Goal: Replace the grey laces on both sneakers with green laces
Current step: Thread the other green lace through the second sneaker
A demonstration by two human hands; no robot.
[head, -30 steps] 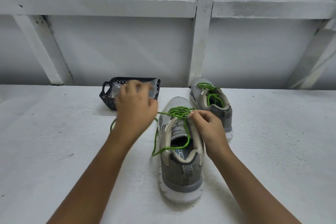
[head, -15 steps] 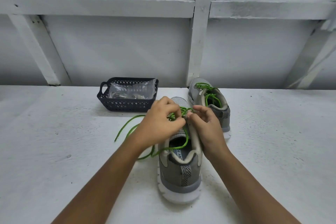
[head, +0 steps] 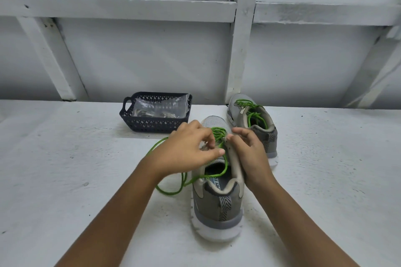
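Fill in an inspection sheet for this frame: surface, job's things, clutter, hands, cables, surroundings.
Surface: white painted tabletop, rough and speckled.
Job's things: near sneaker partly threaded, its green lace trailing loose to its left; far sneaker carries green lacing.
Clutter: dark basket holding a clear plastic bag.
Hands: left hand apparently pinches the green lace at the eyelets; right hand grips the near sneaker's right side.
Cables: nothing seen.
Surroundings: white wall with beams.

Your sneaker (head: 217, 208) is matt mesh cloth, its green lace (head: 169, 192) matt cord; the basket (head: 152, 125) is matt plastic, the bag (head: 160, 107) glossy, probably plastic.
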